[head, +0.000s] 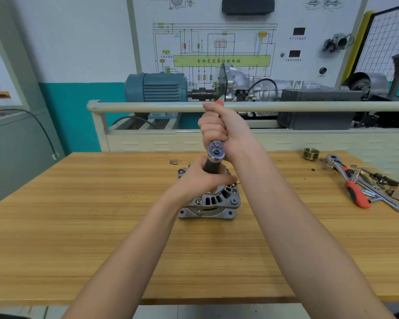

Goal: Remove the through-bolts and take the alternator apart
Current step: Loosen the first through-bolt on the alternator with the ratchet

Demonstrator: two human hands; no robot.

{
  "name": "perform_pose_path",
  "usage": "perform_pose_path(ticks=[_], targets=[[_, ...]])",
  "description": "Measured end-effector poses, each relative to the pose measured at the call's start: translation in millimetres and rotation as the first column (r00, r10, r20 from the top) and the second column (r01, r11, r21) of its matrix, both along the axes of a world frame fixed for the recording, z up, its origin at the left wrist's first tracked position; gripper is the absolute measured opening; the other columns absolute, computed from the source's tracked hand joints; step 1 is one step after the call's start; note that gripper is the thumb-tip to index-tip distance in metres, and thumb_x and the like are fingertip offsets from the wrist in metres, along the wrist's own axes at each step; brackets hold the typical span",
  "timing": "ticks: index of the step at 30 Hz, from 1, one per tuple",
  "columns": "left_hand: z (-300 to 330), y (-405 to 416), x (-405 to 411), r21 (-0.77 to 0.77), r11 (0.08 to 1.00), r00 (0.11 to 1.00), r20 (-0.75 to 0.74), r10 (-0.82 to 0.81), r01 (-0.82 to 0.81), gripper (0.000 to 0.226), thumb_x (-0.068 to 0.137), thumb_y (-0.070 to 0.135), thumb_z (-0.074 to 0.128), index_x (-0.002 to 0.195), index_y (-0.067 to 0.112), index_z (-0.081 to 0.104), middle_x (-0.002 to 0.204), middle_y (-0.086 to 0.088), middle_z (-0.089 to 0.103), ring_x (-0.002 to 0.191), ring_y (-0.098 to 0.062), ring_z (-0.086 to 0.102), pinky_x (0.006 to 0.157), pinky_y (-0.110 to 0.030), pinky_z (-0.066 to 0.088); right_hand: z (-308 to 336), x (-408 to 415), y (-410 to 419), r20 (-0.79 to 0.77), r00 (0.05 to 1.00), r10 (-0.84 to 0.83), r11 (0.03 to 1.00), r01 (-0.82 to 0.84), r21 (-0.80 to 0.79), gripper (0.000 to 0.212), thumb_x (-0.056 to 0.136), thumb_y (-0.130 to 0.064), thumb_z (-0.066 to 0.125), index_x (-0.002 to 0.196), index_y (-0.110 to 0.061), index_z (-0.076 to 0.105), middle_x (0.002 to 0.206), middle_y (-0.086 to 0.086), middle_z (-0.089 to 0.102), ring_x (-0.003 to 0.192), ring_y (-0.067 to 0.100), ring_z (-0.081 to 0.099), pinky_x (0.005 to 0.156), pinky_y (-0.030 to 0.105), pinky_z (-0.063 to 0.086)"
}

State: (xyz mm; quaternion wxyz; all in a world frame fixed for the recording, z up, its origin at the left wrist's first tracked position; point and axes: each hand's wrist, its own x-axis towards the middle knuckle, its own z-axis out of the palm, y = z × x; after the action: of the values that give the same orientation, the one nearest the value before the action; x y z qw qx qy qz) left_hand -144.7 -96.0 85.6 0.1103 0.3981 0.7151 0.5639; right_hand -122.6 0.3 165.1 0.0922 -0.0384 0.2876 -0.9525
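Grey cabinet (14, 143) at far L, black cable (44, 132) draped down its side. Wooden bench (78, 226) fills foreground.

Alternator (213, 201) sits centre of bench, flat on one end face, vented housing up; a bolt head (199, 200) stands proud at its near-L edge. L hand (203, 178) on top of alternator, fingers curled round a dark socket/extension (211, 165) that stands upright on the housing. Exactly which fastener the socket is on: can't tell, hand covers it.

Ratchet (215, 153), head seated on top of the socket, handle running up & away from camera. R hand (219, 127) wrapped tight round the handle, red grip tip poking out above the fist.

Behind bench: blue motor (157, 87) coupled to a gearbox (237, 84) on a trainer stand, wiring-diagram board (217, 49) on wall.

R side of bench: brass-coloured pulley (311, 154) near back edge; just R of it a second ratchet (348, 178) w/ red handle, lying among loose small parts (382, 180) & steel bars.
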Motion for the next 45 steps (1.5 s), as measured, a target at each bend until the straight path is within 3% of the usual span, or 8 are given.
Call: perform_pose_path(ticks=[6,15,19,22,29,32,36,45], targets=[[-8.9,18.5,4.9,0.391,0.797,0.886,0.26,0.384,-0.46,0.039,0.077,-0.002,0.058,0.052,0.017,0.036,0.043,0.008,0.034,0.042,-0.01,0.03,0.04,-0.018,0.028,-4.7,-3.2,-11.1,0.005,0.913,-0.408,0.893,0.401,-0.204,0.045,0.1,-0.021,0.042,0.056,-0.018,0.031,0.036,-0.008,0.021,0.025,0.006,0.016,0.025,0.017,0.015],[2.2,-9.1,-0.2,-0.018,0.995,0.995,0.017,-0.099,0.099,0.042,0.075,0.002,0.068,0.046,0.02,0.043,0.044,0.005,0.041,0.042,-0.008,0.037,0.046,-0.015,0.034,2.1,0.1,-7.4,0.0,1.0,0.027,0.997,-0.026,0.07,0.046,0.099,-0.022,0.044,0.054,-0.018,0.032,0.036,-0.006,0.025,0.024,0.004,0.017,0.023,0.013,0.014],[-4.2,3.2,-0.3,0.224,0.944,0.964,0.166,0.206,-0.241,0.034,0.081,-0.003,0.06,0.054,0.011,0.044,0.04,0.007,0.041,0.037,-0.009,0.036,0.045,-0.022,0.034,-4.6,-2.0,-13.6,-0.019,0.938,-0.346,0.926,0.338,-0.166,0.049,0.1,-0.02,0.044,0.052,-0.017,0.032,0.036,-0.007,0.021,0.024,0.005,0.017,0.024,0.016,0.015],[-9.0,10.8,5.1,0.287,0.868,0.913,0.18,0.367,-0.405,0.026,0.08,0.001,0.06,0.06,0.008,0.045,0.047,0.001,0.041,0.042,-0.014,0.035,0.043,-0.022,0.03,-5.9,-1.1,-14.5,-0.031,0.93,-0.365,0.919,0.356,-0.168,0.051,0.1,-0.021,0.043,0.05,-0.017,0.032,0.036,-0.007,0.02,0.025,0.006,0.016,0.025,0.016,0.015],[3.8,-13.2,-2.7,-0.037,0.978,0.978,0.052,-0.202,0.204,0.037,0.074,0.016,0.067,0.046,0.022,0.042,0.044,0.006,0.038,0.043,-0.01,0.035,0.049,-0.018,0.033,2.0,-0.6,-8.3,-0.018,0.999,0.039,0.994,-0.036,0.106,0.045,0.099,-0.022,0.044,0.055,-0.018,0.031,0.036,-0.006,0.025,0.022,0.005,0.023,0.023,0.014,0.015],[-3.1,-5.4,-0.2,0.153,0.986,0.993,0.106,0.045,-0.061,0.029,0.067,0.016,0.062,0.046,0.022,0.043,0.041,0.008,0.04,0.039,-0.008,0.037,0.047,-0.021,0.035,-0.8,-2.5,-14.2,-0.015,0.985,-0.173,0.983,0.171,-0.073,0.051,0.099,-0.022,0.045,0.049,-0.016,0.035,0.036,-0.007,0.023,0.023,0.005,0.02,0.023,0.015,0.016],[-8.1,12.4,4.8,0.405,0.811,0.896,0.32,0.306,-0.422,0.03,0.076,0.006,0.059,0.055,0.016,0.039,0.046,0.001,0.035,0.041,-0.014,0.031,0.046,-0.027,0.026,-6.0,-2.6,-21.3,-0.023,0.874,-0.485,0.858,0.47,-0.206,0.044,0.1,-0.02,0.043,0.058,-0.018,0.03,0.036,-0.008,0.02,0.025,0.006,0.015,0.026,0.016,0.014],[5.2,-17.6,-1.8,-0.024,0.992,0.992,0.002,-0.122,0.122,0.039,0.072,0.009,0.066,0.042,0.023,0.044,0.044,0.005,0.041,0.043,-0.01,0.039,0.05,-0.02,0.037,5.8,-4.1,-17.9,0.0,0.999,0.036,0.99,-0.036,0.139,0.046,0.099,-0.021,0.043,0.056,-0.018,0.03,0.037,-0.007,0.024,0.023,0.005,0.022,0.024,0.013,0.013]])
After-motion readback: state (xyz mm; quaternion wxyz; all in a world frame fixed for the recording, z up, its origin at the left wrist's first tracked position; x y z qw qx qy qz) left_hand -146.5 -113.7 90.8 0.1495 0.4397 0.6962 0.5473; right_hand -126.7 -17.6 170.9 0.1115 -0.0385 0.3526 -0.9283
